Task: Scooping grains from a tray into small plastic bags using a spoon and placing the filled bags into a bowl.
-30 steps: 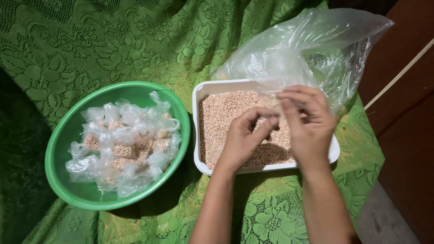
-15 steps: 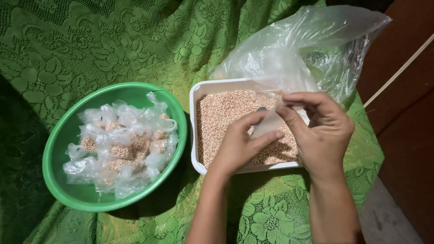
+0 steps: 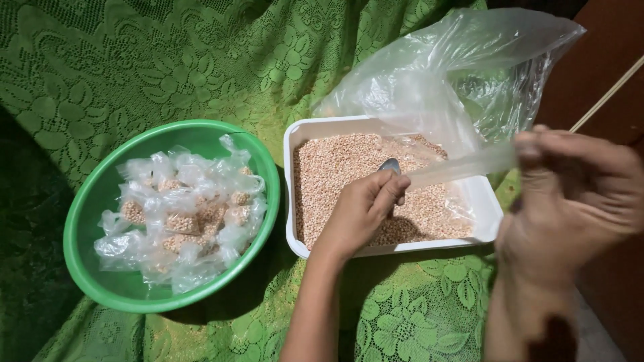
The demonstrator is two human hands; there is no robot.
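My left hand (image 3: 362,208) grips a metal spoon (image 3: 390,165) over a white rectangular tray (image 3: 291,201) filled with small tan grains (image 3: 335,164). My right hand (image 3: 577,201), blurred and raised to the right of the tray, pinches a small clear plastic bag (image 3: 463,165) that stretches toward the spoon. To the left stands a round green bowl (image 3: 94,201) holding several small clear bags of grain (image 3: 181,214).
A large clear plastic bag (image 3: 463,74) lies crumpled behind the tray. Everything rests on a green lace cloth (image 3: 134,60). A dark brown wooden surface (image 3: 604,80) runs along the right edge, with a thin pale stick across it.
My right hand has pulled away to the right and toward me, drawing a small clear bag with it. My left hand now holds the spoon over the grains.
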